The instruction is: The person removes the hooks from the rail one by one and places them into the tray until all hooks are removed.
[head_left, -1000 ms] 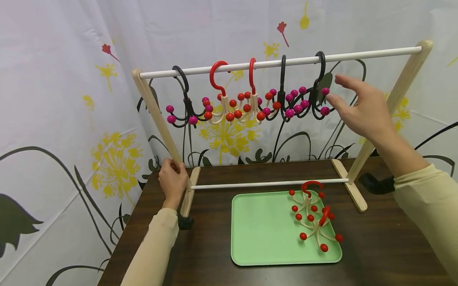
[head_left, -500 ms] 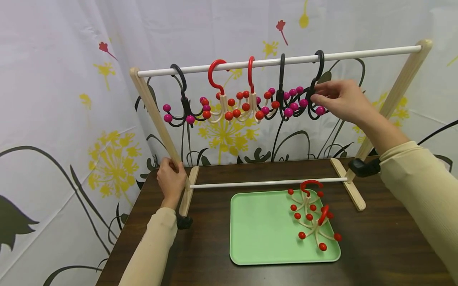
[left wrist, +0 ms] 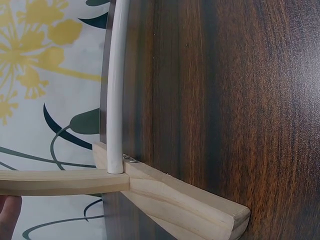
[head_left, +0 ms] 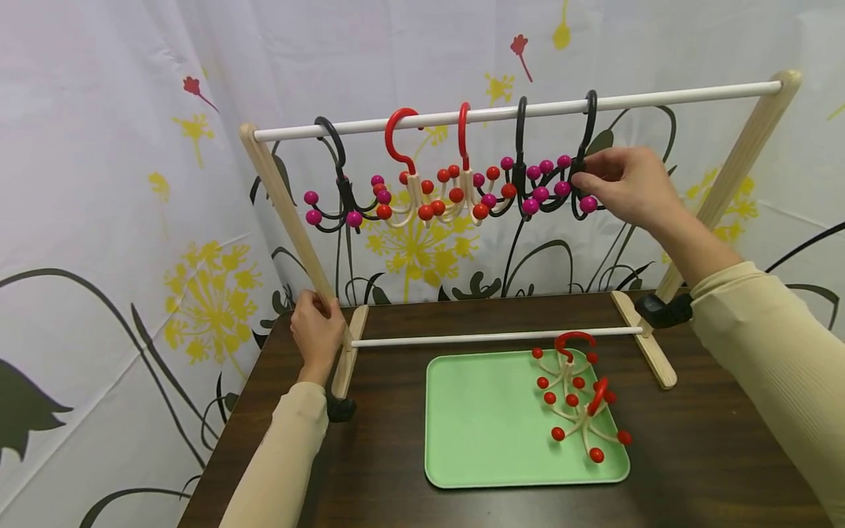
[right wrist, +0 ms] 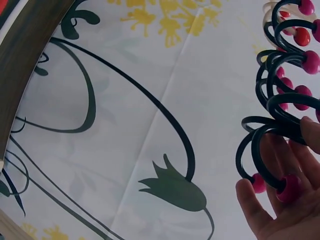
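Observation:
My right hand (head_left: pixel 634 183) pinches the stem of the rightmost black hanger (head_left: pixel 590 121), whose hook sits over the white top rail (head_left: pixel 680 97). Its curved arms (right wrist: pixel 285 128) end in pink balls, with my fingers under them in the right wrist view. To its left hang another black hanger (head_left: pixel 520 132), two cream hangers with red hooks (head_left: pixel 464 136) and red balls, and a third black hanger (head_left: pixel 345 194). Low on the rack's left wooden post (head_left: pixel 287 202), my left hand (head_left: pixel 317 337) grips the wood; only a fingertip (left wrist: pixel 9 217) shows in the left wrist view.
A green tray (head_left: pixel 488 425) lies on the dark wooden table (head_left: pixel 383 455), with two cream, red-hooked hangers (head_left: pixel 584 422) at its right side. The rack's lower white bar (head_left: pixel 495 339) and right foot (head_left: pixel 650 352) stand behind it. A flowered curtain (head_left: pixel 99 183) hangs behind.
My right hand has moved left from beside the rightmost black hanger and taken hold of its stem. Its hook remains on the rail. The left hand keeps its place on the post.

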A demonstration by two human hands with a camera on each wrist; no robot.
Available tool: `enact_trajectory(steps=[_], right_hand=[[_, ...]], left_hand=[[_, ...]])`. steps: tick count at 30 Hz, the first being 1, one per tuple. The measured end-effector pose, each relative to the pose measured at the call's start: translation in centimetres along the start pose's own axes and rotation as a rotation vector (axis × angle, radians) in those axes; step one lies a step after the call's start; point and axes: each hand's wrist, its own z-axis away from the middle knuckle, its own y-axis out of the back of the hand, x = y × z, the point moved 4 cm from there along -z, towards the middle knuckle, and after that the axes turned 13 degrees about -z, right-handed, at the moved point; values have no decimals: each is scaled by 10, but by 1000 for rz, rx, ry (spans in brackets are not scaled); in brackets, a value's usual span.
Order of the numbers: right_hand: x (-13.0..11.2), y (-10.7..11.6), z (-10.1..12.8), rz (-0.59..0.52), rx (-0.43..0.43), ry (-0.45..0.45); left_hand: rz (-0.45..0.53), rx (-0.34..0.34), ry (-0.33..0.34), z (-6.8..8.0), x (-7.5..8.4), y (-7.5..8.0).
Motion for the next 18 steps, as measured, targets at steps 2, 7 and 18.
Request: enact_trajectory(steps=[2,7,18], right_hand=[[1,1,1,-8,22,7],[1,6,2,-28,75,30],[0,23,5,-121,133,66]], left_hand=[[3,1,-1,0,0,0],[9,-7,3,1,1,1],[7,-14,9,1,0,2]])
